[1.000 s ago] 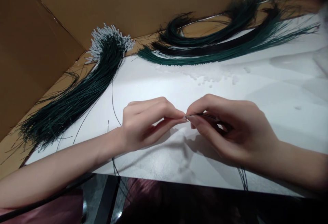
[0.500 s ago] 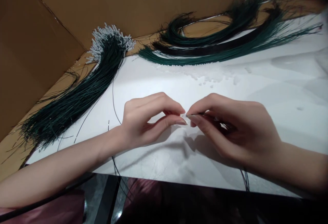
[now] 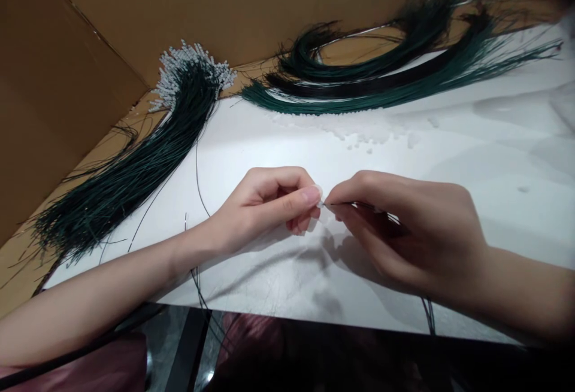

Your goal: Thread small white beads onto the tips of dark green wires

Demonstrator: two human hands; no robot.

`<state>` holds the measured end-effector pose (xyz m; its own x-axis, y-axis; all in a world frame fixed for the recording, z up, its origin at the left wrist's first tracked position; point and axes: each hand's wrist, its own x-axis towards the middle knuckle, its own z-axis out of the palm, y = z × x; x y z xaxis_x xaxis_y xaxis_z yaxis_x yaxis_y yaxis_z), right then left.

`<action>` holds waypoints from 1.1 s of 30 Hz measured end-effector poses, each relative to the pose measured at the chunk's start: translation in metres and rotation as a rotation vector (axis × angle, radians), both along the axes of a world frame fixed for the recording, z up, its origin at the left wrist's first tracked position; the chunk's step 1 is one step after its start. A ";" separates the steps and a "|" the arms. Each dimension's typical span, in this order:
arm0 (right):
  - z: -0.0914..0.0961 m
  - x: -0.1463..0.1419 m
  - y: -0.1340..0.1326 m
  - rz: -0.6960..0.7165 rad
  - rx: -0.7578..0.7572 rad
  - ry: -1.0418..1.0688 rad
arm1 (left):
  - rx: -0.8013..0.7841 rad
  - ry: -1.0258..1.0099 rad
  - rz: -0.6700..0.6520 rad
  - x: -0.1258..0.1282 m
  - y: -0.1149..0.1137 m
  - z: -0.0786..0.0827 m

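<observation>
My right hand [image 3: 404, 230] pinches a thin dark green wire [image 3: 354, 204] between thumb and forefinger, the wire's tip pointing left. My left hand [image 3: 269, 206] is curled closed, thumb and forefinger pressed together right at that tip, holding something tiny and pale I cannot make out. Both hands hover just above a white sheet [image 3: 471, 158]. More thin wires trail from under my right wrist [image 3: 426, 314] toward the near edge.
A bundle of green wires with small white tips [image 3: 179, 99] lies at the left. A larger curved heap of bare green wires [image 3: 381, 75] lies at the back. Small clear beads [image 3: 368, 134] are scattered between. Brown cardboard walls [image 3: 67, 81] stand behind and left. A dark edge [image 3: 314, 344] runs along the front.
My left hand's fingers have curled in tighter, and its thumb now presses at the wire tip. My right hand has hardly moved.
</observation>
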<state>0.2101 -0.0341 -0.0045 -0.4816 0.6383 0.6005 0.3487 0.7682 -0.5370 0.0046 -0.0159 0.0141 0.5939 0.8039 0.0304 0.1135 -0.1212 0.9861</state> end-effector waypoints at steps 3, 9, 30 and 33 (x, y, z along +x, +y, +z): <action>-0.001 0.001 -0.001 -0.023 -0.041 -0.012 | -0.020 -0.041 -0.002 0.000 0.001 -0.001; -0.004 0.001 0.000 0.001 -0.054 -0.015 | -0.030 0.008 -0.001 0.000 0.002 0.004; 0.008 -0.006 0.006 0.071 -0.642 0.239 | 1.304 0.352 0.122 -0.008 0.005 -0.013; 0.008 -0.005 0.005 0.071 -0.639 0.249 | 1.241 0.316 0.097 -0.008 0.006 -0.009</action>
<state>0.2046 -0.0290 0.0036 -0.4315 0.8760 0.2155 0.1165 0.2910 -0.9496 -0.0031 -0.0100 0.0056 0.6531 0.3791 0.6555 0.3810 -0.9126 0.1482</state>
